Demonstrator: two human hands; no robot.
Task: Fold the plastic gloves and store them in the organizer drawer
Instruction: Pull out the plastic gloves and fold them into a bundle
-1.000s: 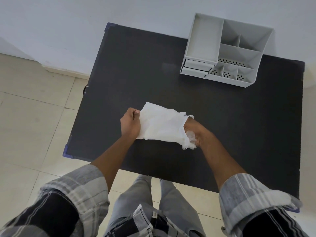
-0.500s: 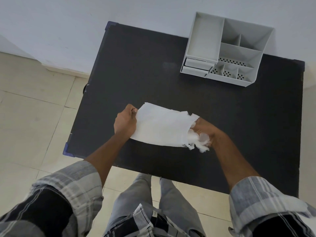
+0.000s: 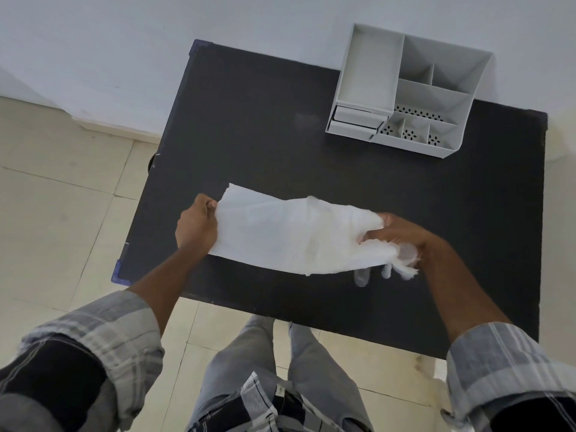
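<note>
The white plastic gloves (image 3: 290, 235) are stretched out flat just above the black table (image 3: 265, 126), between my two hands. My left hand (image 3: 196, 226) pinches the cuff end at the left. My right hand (image 3: 402, 235) grips the finger end at the right, where translucent glove fingers hang down crumpled. The grey organizer (image 3: 408, 92) stands at the table's far right corner against the wall. Its two small drawers (image 3: 355, 120) at the front left are shut.
The organizer has several open compartments, some with perforated bottoms. The table's near edge lies just below my hands, with tiled floor (image 3: 56, 198) to the left. My legs (image 3: 274, 369) stand at the table's front edge.
My hands have moved apart, the left one leftward and the right one rightward, pulling the bunched gloves out into a long flat strip.
</note>
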